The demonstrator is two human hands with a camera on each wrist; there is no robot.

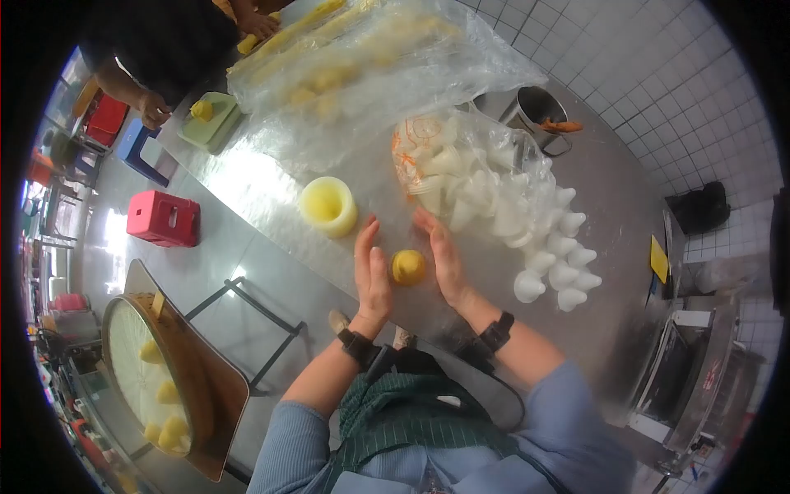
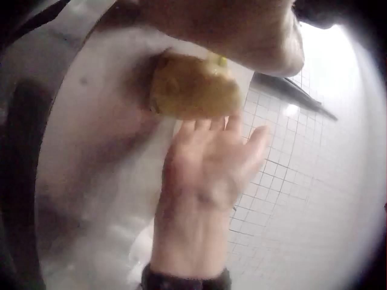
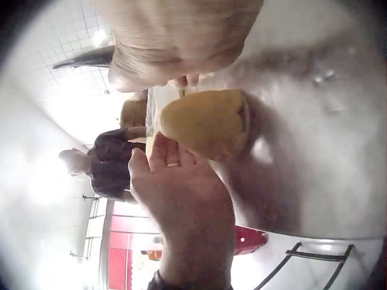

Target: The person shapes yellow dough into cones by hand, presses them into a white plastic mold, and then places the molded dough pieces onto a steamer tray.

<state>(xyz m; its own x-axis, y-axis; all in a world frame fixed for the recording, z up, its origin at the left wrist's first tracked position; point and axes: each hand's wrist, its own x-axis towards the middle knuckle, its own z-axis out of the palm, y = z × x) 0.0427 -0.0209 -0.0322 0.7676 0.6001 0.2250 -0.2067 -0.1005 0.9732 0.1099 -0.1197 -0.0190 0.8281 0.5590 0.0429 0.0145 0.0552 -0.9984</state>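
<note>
A rounded yellow lump of dough (image 1: pixel 408 267) sits on the steel table between my two hands. It has a domed shape in the right wrist view, where the dough (image 3: pixel 205 124) narrows toward one end. My left hand (image 1: pixel 373 276) is upright on its left side, fingers straight and pointing away from me. Facing it, my right hand (image 1: pixel 445 263) has its palm turned to the dough and its fingers extended. In the left wrist view, the right hand's fingertips come right at the edge of the dough (image 2: pixel 195 87). A pale yellow round mould (image 1: pixel 327 207) with a deep hollow stands just beyond my left fingertips.
White cones (image 1: pixel 568 272) stand at right beside a clear bag of more cones (image 1: pixel 469 169). Behind are a metal pot (image 1: pixel 536 107) and plastic sheeting (image 1: pixel 370 58) over yellow pieces. Another person (image 1: pixel 156 49) stands at far left near a green scale (image 1: pixel 209 123). A round tray (image 1: pixel 132 370) holds yellow pieces.
</note>
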